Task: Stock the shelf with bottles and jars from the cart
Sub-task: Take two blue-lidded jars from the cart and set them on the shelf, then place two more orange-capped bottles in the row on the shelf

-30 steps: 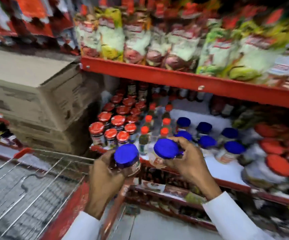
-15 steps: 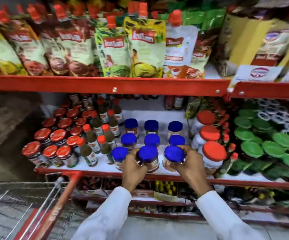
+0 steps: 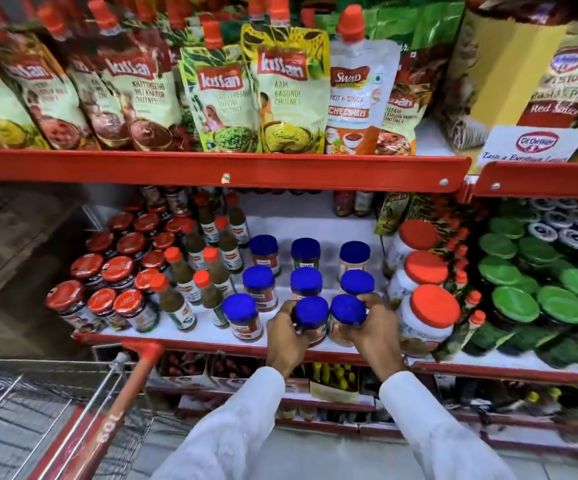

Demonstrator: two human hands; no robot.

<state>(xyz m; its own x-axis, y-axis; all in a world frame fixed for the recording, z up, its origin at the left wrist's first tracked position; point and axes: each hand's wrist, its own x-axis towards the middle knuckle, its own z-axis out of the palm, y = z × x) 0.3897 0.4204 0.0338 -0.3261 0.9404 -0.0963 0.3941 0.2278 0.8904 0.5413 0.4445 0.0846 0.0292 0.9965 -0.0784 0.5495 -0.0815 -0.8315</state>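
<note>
The left hand (image 3: 286,336) has its fingers curled around the side of a blue-lidded jar (image 3: 311,318), gripping it at the front edge of the white shelf (image 3: 208,332). The right hand (image 3: 377,327) wraps a second blue-lidded jar (image 3: 348,315) the same way, fingers (image 3: 370,299) hooked over the far side near the lid. The 2 held jars stand upright, touching side by side, with both hands pressed against them from outside. Behind them sit 2 more rows of 3 blue-capped jars, and 1 more (image 3: 242,317) stands just left of the left hand. Further left are orange-capped sauce bottles (image 3: 176,303) and red-lidded jars (image 3: 131,310); to the right, large orange-lidded tubs (image 3: 426,317). White sleeves (image 3: 232,431) lead down, and the cart (image 3: 114,407) with its red handle is at lower left.
</note>
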